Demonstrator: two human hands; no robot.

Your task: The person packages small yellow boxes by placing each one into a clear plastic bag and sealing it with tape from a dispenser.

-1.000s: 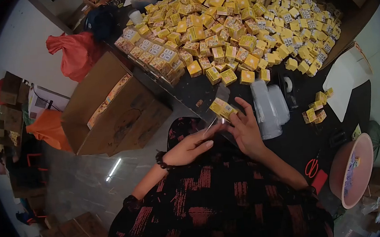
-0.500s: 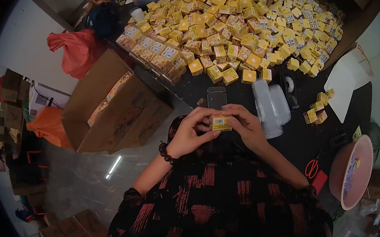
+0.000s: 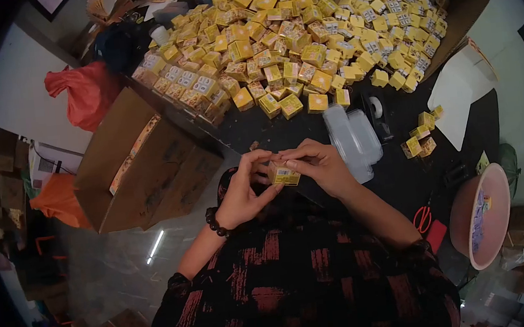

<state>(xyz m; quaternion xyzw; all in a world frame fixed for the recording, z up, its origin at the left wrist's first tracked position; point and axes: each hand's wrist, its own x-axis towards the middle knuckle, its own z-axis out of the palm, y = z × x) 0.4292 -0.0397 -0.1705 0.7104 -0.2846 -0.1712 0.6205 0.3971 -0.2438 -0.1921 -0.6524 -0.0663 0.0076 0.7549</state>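
Gripping small yellow box [image 3: 286, 175] at centre of frame, with left hand [image 3: 241, 194] half curled about its left side, with right hand [image 3: 319, 167] nearly closed, pinching its top edge, clear plastic trays [image 3: 355, 139] right of centre, heap of boxes [image 3: 275, 39] along top.

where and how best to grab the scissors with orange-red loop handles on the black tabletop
Take the scissors by their loop handles, probably from above on the wearer's side. They seem to lie flat on the tabletop, loops toward the wearer; the blades, barely visible, seem to point away. The right hand is nearer, though it is touching the small yellow cardboard box.
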